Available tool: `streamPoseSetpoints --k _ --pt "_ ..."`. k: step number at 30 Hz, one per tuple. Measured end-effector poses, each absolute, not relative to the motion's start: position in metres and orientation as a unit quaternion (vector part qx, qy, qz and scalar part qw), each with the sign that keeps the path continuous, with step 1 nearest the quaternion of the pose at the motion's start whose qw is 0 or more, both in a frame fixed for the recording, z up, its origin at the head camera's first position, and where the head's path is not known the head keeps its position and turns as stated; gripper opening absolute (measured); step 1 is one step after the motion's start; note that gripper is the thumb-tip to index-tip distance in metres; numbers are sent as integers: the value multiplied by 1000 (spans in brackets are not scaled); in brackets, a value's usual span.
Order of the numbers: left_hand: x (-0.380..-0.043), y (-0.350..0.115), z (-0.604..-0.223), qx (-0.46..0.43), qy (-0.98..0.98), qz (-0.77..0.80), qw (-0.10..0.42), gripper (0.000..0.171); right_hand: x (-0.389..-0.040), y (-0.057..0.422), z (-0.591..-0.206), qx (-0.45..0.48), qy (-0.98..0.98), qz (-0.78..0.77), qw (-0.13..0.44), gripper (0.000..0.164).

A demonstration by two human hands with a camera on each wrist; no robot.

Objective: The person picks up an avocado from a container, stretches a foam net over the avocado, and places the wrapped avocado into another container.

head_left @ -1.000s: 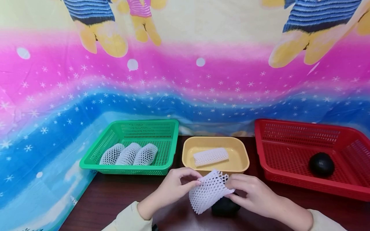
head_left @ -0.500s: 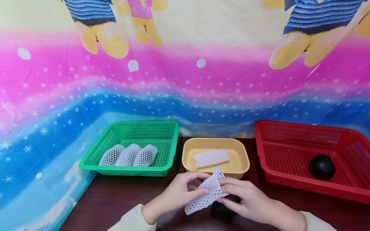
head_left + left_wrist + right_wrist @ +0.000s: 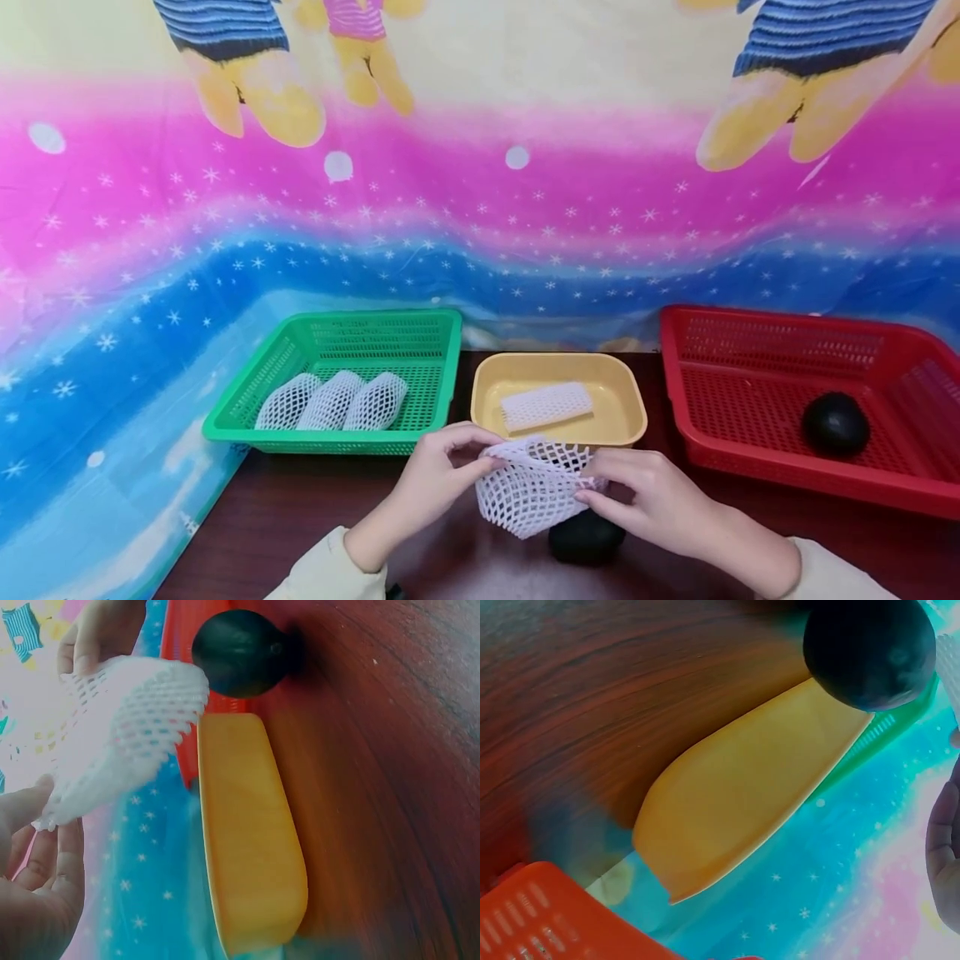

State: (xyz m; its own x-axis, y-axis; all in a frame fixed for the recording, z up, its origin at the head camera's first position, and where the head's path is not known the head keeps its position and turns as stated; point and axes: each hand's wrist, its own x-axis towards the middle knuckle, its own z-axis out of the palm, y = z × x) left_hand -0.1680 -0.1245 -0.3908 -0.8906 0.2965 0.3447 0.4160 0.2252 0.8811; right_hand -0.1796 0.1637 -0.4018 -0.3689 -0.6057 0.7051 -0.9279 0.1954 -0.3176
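Note:
Both hands hold a white foam fruit net (image 3: pixel 521 498) over the table, its mouth stretched wide and facing up. My left hand (image 3: pixel 444 467) pinches the rim on the left between thumb and fingers. On the opposite side the rim is pinched by my right hand (image 3: pixel 654 498). In the left wrist view the net (image 3: pixel 127 727) spans between the two hands. Just below the net's right side lies a dark, smooth, avocado-like fruit (image 3: pixel 587 542) on the table, its top partly hidden by the net and right hand. A small stem mark shows on this fruit (image 3: pixel 240 654) from the left wrist.
A green basket (image 3: pixel 330 439) at the left holds three net-wrapped fruits (image 3: pixel 330 402). Behind the hands stands a yellow tub (image 3: pixel 637 417) with a rolled foam net (image 3: pixel 546 405) in it. To the right, a red basket (image 3: pixel 795 479) contains one dark fruit (image 3: pixel 836 424).
The net was narrow and flattened half a second ago; now its mouth is spread wide. My left hand has moved left and slightly up. The dark fruit has stayed on the table.

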Motion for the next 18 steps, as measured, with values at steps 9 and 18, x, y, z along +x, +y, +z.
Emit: streamPoseSetpoints --k 9,18 --pt "-168 -132 -389 -222 -785 -577 46 13 -181 177 -407 492 -767 355 210 11" --pt "-166 -125 -393 -262 -775 -575 11 22 -178 174 -404 526 -749 365 169 18"
